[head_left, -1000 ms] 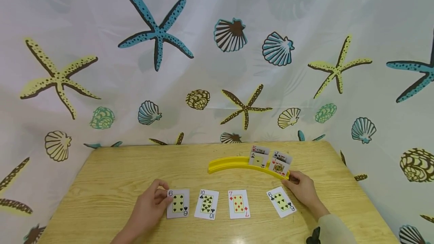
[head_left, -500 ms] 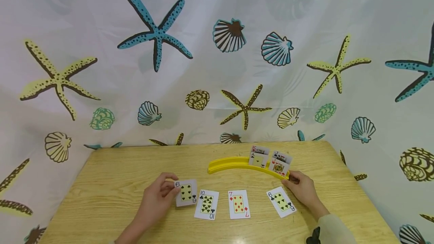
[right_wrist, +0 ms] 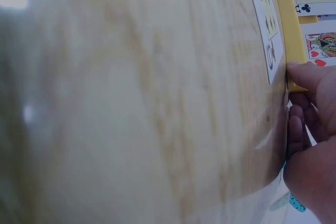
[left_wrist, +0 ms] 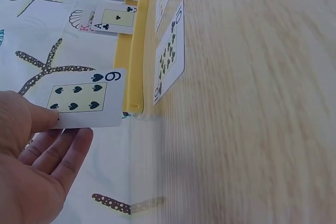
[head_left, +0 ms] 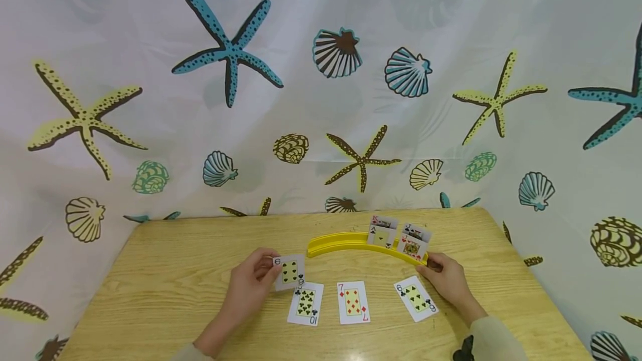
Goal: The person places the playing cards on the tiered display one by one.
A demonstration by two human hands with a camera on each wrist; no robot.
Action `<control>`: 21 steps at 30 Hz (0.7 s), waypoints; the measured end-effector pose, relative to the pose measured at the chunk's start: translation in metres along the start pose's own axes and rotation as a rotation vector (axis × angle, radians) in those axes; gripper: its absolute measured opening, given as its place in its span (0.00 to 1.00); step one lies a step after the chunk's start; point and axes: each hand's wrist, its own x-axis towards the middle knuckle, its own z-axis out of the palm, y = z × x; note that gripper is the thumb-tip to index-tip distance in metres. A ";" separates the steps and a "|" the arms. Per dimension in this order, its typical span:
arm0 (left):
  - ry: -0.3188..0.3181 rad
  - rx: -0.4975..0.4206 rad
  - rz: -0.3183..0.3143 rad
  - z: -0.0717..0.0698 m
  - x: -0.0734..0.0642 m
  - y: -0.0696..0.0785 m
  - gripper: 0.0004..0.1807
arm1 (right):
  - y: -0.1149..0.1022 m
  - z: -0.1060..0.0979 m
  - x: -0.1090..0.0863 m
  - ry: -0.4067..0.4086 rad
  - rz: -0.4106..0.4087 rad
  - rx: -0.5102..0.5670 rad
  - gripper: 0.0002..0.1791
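Between thumb and fingers, my left hand (head_left: 251,280) pinches the six of spades (head_left: 289,273), face up and lifted off the table. In the head view it overlaps the top of the ten of clubs (head_left: 307,305). The yellow curved card holder (head_left: 333,242) lies beyond, its left part bare. Standing in its right part are an ace of clubs (head_left: 382,237) before a red king (head_left: 384,221), and a jack of hearts (head_left: 412,247) before a black jack (head_left: 416,232). My right hand (head_left: 446,277) grips the holder's right end, thumb on its front (right_wrist: 291,80).
On the wooden table (head_left: 175,272), a seven of diamonds (head_left: 353,302) and a six of clubs (head_left: 416,298) lie face up in front of the holder. A cloth (head_left: 301,99) printed with starfish and shells hangs behind and at both sides.
My left hand has raised the six of spades from the table and carried it rightward and away from me, towards the holder's left end. The right hand stays on the holder.
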 end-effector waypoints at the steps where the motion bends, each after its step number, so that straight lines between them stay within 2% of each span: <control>1: 0.002 -0.003 0.005 0.002 0.001 0.000 0.13 | 0.000 0.000 0.000 -0.003 0.001 -0.002 0.22; 8: 0.013 -0.009 0.000 0.014 0.009 -0.001 0.12 | -0.003 -0.001 -0.001 -0.017 0.016 0.006 0.24; 21: 0.000 -0.042 0.013 0.030 0.022 0.010 0.11 | -0.003 -0.002 -0.002 -0.022 0.027 0.011 0.24</control>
